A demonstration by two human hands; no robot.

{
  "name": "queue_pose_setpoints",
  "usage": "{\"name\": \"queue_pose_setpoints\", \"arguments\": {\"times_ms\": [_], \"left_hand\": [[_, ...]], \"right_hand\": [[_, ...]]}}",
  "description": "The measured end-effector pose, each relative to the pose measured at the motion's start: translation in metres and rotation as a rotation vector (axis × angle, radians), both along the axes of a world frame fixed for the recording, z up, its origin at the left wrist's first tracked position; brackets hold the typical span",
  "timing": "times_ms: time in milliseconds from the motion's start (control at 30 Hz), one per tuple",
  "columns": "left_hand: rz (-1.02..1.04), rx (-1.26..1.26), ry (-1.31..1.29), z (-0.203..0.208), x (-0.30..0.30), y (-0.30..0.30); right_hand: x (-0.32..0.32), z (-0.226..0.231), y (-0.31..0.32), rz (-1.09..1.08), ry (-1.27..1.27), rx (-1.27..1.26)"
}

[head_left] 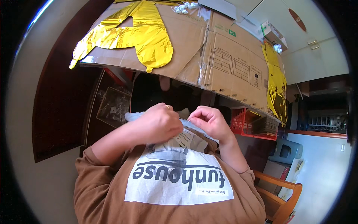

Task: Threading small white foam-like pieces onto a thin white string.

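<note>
My left hand [160,121], with a ring on one finger, is closed in front of my chest, and its fingertips are turned out of sight. Close by on the right, my right hand [212,121] pinches thumb against forefinger. A thin pale bit shows at that pinch, too small to name. Under and behind both hands lies a pale translucent plastic sheet or bag [133,116], partly covered by them. On the table beyond, a gold foil balloon [154,37] shaped like a letter lies flat, away from my hands.
Flattened cardboard [235,48] covers the table. More gold foil [275,78] hangs over its right edge. White crumpled bits [185,7] lie at the back. Below are a red basket [238,121] of stacked flat items, a box of clear packets [112,106] and a wooden chair [291,192].
</note>
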State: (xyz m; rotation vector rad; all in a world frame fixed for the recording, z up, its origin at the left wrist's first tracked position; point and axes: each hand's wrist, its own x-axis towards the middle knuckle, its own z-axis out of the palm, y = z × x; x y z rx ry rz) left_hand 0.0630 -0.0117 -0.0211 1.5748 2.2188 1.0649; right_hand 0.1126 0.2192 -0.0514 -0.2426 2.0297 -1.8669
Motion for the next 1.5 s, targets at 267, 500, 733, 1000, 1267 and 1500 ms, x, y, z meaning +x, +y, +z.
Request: {"name": "queue_pose_setpoints", "arguments": {"times_ms": [267, 500, 733, 1000, 1267, 1500], "left_hand": [[0.161, 0.258, 0.195, 0.059, 0.012, -0.026], [0.035, -0.050, -0.592, 0.031, 0.010, -0.055], [0.492, 1.057, -1.090, 0.037, 0.005, -0.011], [-0.054, 0.348, -0.680, 0.035, 0.000, -0.008], [0.087, 0.440, -0.020, 0.042, -0.043, 0.003], [0.422, 0.447, 0.148, 0.077, -0.073, 0.014]], "right_hand": [[0.027, 0.025, -0.063, 0.340, -0.027, -0.407], [0.009, 0.033, -0.044, 0.248, 0.393, 0.039], [0.007, 0.047, -0.060, 0.177, 0.575, 0.120], [-0.053, 0.116, -0.013, -0.092, 0.884, 0.453], [-0.056, 0.130, -0.013, 0.052, 0.822, 0.143], [-0.062, 0.149, -0.010, 0.208, 0.824, 0.293]]}}
